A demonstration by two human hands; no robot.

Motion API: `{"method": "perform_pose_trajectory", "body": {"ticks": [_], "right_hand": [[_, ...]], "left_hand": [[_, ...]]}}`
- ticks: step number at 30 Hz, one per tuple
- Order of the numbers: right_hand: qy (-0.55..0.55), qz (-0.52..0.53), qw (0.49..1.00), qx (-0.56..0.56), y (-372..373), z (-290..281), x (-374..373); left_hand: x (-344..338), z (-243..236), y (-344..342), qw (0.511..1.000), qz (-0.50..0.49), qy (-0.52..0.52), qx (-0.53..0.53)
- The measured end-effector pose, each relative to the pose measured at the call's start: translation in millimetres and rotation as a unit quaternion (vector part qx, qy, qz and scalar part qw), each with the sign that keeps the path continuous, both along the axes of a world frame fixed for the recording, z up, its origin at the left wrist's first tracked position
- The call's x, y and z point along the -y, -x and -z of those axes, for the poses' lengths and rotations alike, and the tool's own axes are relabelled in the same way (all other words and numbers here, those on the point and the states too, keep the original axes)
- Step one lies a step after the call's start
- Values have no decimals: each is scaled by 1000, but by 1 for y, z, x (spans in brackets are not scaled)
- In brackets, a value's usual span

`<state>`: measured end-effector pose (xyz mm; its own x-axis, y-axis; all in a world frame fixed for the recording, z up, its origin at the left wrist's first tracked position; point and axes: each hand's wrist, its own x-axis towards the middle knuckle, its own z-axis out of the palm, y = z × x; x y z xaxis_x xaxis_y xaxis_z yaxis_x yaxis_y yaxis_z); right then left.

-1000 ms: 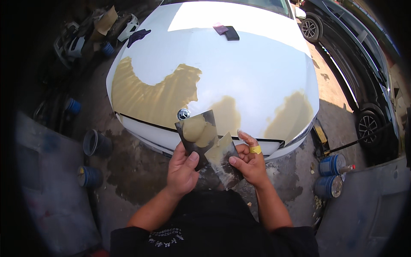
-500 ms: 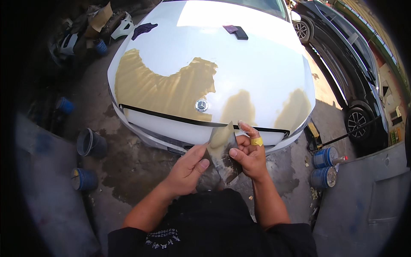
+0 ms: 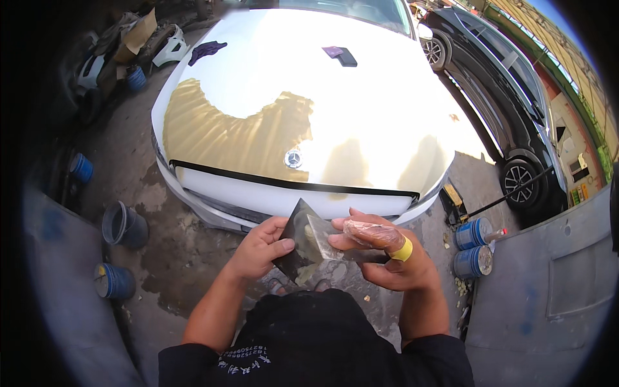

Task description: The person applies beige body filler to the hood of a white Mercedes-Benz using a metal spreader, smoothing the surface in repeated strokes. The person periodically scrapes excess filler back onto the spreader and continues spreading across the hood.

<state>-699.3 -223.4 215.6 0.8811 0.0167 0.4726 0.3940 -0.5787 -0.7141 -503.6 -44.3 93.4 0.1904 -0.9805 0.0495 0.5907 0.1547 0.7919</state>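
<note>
In the head view, the scraper (image 3: 323, 240) and the dark board (image 3: 289, 242) overlap just below the middle of the frame, the scraper's pale end crossing the board's right side; whether they touch along that whole edge I cannot tell. The left hand (image 3: 256, 248) is partly closed, pinching the board's left edge between thumb and fingers, and the board's long axis looks to run from top to bottom of the frame. The right hand (image 3: 403, 261) is closed flatter, fingers stretched over the scraper and thumb beneath (a yellow band (image 3: 402, 250) circles one finger), with the scraper lying roughly sideways. The right hand is nearer the scraper, the left nearer the board. Above both, filling the upper middle, is the white hood (image 3: 380, 84) with a wide tan patch (image 3: 235, 138) at its left; the bumper (image 3: 258, 188) lies between it and the hands. A dark cloth (image 3: 207, 51) and a black pad (image 3: 348, 58) rest farther up the hood. A grey bucket (image 3: 129, 227) stands at left, blue pails (image 3: 472, 233) at right.
</note>
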Motion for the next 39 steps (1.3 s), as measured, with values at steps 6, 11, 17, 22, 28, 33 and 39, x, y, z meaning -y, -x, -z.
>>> {"method": "perform_pose_trajectory", "body": {"ticks": [6,11,17,22,28,33,39], "right_hand": [[-24,6,999,-42,7,24,17],[-1,39,995,-88,20,32,41],[84,163,979,-90,41,42,74],[134,241,960,46,47,43,57],[229,208,950,28,45,54,55],[238,175,955,-35,40,75,59],[34,137,986,-84,32,102,86]], "left_hand": [[2,-2,24,998,-31,2,52],[10,-1,46,996,-60,-17,62],[34,-18,80,991,-135,-23,7],[53,-21,103,971,-234,-44,-23],[68,-18,119,965,-254,-64,-20],[79,-13,121,958,-269,-86,41],[76,-3,78,805,-441,-77,390]]}}
